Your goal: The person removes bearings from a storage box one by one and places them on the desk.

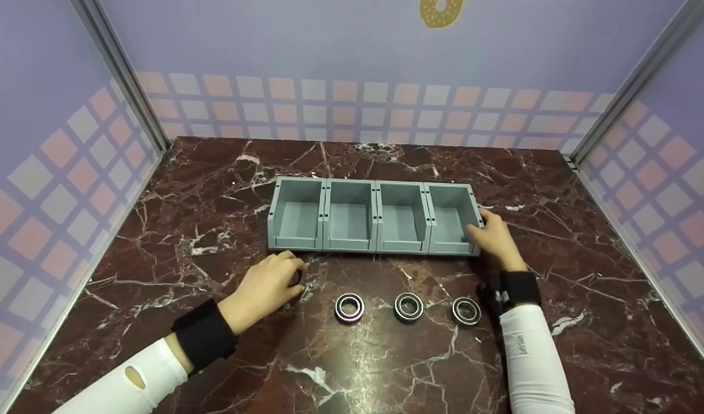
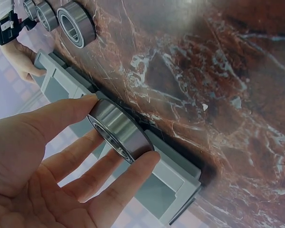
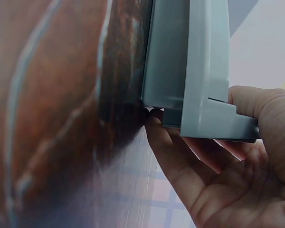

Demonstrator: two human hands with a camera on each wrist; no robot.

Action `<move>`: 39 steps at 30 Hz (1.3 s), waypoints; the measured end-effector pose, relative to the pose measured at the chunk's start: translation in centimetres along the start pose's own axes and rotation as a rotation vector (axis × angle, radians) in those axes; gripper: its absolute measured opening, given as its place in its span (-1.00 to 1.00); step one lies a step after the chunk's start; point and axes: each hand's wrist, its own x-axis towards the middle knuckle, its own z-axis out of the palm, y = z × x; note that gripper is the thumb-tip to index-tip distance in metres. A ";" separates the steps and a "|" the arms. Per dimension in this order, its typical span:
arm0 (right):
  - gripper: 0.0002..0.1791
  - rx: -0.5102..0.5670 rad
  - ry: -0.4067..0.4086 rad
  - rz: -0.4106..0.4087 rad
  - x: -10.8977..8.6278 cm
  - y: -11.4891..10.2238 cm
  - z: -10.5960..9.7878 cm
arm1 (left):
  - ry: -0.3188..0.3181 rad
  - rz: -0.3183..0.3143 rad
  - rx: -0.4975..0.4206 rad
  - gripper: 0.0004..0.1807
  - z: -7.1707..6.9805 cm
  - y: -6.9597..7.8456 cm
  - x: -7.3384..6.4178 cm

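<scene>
My left hand [image 1: 269, 283] pinches a steel ball bearing [image 2: 118, 128] between thumb and fingertip, in front of the leftmost compartment of a grey-blue bin row [image 1: 352, 244]. The left wrist view shows the bearing tilted, its shiny outer ring facing the camera. At the row's right end, my right hand [image 1: 497, 237] grips the side wall, thumb over the inner side and fingers outside along it. Three more bearings lie flat in a line on the table: one on the left [image 1: 349, 308], one in the middle [image 1: 408, 307] and one near the right wrist [image 1: 466, 311].
The bin row's several compartments have low fronts and hold nothing visible. It stands on a dark red marbled table [image 1: 352, 368]. Purple panels with a checked band [image 1: 352, 103] enclose the back and both sides, joined by metal posts [image 1: 127, 75].
</scene>
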 end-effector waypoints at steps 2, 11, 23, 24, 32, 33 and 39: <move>-0.56 0.001 0.002 -0.004 0.0 0.0 0.0 | -0.008 -0.004 -0.001 -0.72 0.1 0.1 -0.1; -0.55 0.017 0.005 0.003 0.0 0.1 0.0 | 0.018 0.022 -0.015 -0.70 0.8 0.3 -0.8; -0.54 0.016 0.004 0.019 -0.1 0.0 0.1 | 0.001 0.009 -0.042 -0.73 1.5 0.1 -1.6; -0.55 0.014 0.006 0.018 -0.1 0.0 0.1 | -0.002 0.007 -0.044 -0.73 1.6 0.1 -1.7; -0.54 0.013 0.006 0.015 -0.1 0.1 0.1 | -0.023 -0.006 -0.058 -0.71 2.0 0.2 -2.1; -0.54 0.011 0.006 0.012 -0.1 0.1 0.1 | -0.026 -0.006 -0.057 -0.71 2.0 0.2 -2.1; -0.55 0.009 0.003 -0.001 0.0 0.1 0.0 | -0.033 -0.008 -0.062 -0.71 2.2 0.2 -2.3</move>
